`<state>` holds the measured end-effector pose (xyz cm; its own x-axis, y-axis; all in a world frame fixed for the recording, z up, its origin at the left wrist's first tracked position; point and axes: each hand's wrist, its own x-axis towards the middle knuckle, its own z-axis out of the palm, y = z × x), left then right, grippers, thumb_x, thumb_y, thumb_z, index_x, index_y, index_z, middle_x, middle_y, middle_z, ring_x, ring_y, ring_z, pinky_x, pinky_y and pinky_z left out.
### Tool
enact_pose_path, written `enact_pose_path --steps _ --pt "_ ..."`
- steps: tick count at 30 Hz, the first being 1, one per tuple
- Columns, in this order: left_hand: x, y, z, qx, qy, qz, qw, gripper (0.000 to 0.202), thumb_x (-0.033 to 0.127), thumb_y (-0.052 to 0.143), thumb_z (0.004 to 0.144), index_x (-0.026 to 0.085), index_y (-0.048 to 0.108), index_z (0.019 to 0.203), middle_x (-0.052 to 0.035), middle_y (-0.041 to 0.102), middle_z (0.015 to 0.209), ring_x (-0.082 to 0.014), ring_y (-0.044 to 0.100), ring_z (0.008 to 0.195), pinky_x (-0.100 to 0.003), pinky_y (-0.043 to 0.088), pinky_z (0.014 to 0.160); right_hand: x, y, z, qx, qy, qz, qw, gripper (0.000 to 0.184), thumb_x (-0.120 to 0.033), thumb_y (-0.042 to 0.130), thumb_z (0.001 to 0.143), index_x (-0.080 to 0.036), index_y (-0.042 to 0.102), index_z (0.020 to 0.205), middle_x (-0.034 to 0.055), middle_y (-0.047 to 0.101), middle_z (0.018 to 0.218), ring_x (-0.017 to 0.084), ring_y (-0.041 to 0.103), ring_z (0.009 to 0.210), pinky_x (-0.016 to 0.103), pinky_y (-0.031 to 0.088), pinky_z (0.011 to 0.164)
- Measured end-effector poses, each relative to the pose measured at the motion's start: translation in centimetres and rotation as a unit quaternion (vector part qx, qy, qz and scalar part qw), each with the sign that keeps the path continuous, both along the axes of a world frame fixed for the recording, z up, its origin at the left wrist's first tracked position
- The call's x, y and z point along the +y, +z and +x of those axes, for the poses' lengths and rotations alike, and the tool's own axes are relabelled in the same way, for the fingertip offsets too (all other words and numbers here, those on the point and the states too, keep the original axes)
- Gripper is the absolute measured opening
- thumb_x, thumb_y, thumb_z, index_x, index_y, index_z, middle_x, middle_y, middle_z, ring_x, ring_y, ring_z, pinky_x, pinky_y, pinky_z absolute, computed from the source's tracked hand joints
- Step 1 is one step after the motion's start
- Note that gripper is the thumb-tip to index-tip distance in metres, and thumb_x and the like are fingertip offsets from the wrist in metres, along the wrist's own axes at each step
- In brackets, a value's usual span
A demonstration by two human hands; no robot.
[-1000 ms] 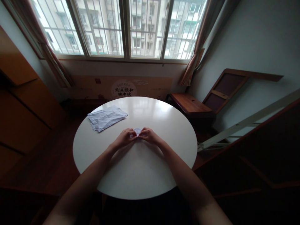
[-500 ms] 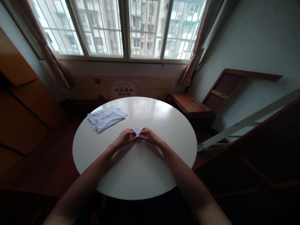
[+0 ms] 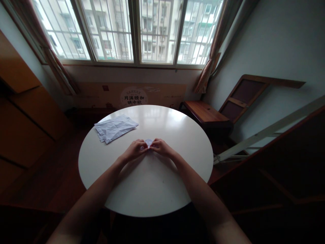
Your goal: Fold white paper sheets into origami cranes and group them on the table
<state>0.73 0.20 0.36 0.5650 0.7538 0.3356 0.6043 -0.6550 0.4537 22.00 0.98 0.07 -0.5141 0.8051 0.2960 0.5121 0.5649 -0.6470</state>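
A small folded piece of white paper [image 3: 148, 142] lies near the middle of the round white table [image 3: 152, 189]. My left hand [image 3: 135, 149] pinches its left side with closed fingers. My right hand [image 3: 159, 147] pinches its right side the same way, and the fingertips of both hands meet over the paper. Most of the paper is hidden under my fingers; only its far edge shows.
A loose stack of creased white sheets [image 3: 114, 127] lies on the table's far left. Beyond the table are a cardboard panel with printed characters [image 3: 134, 96], a wooden bench [image 3: 206, 115] at the right, a leaning wooden frame [image 3: 243, 96] and wooden cabinets [image 3: 27, 112] at the left.
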Motion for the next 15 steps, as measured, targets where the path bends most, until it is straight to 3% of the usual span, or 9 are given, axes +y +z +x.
enact_pose_path --steps 15 --pt "-0.05 0.14 0.05 0.004 -0.002 0.002 1.000 0.023 0.038 0.061 0.088 0.019 0.070 0.079 -0.0046 0.065 0.080 -0.0173 0.058 0.077 -0.028 0.043 0.074 -0.04 -0.04 0.02 -0.004 -0.002 0.003 1.000 0.011 -0.023 0.069 0.083 -0.017 0.076 0.088 0.0059 0.065 0.089 0.014 0.062 0.080 0.025 0.046 0.077"
